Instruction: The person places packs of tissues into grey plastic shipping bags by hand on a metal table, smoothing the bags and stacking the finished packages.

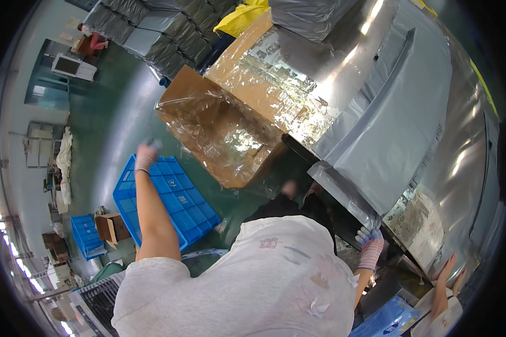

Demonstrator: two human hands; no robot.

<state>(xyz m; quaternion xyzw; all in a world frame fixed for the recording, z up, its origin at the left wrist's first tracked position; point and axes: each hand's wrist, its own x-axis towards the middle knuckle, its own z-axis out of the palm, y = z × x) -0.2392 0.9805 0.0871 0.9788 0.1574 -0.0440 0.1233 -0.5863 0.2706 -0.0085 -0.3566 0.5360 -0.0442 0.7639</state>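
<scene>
A steel table (343, 45) fills the upper right. At its left edge stands an open cardboard box (225, 135) lined with clear plastic film (219, 121). Silver packets (152, 31) are stacked beyond the table's far left corner, with a yellow bag (242, 17) beside them. On the green floor (101, 123), left of the box, lies a blue crate (174, 196). A smaller blue crate (85, 236) and a small brown carton (113, 227) sit further left. A white machine (73, 66) stands at the far wall.
</scene>
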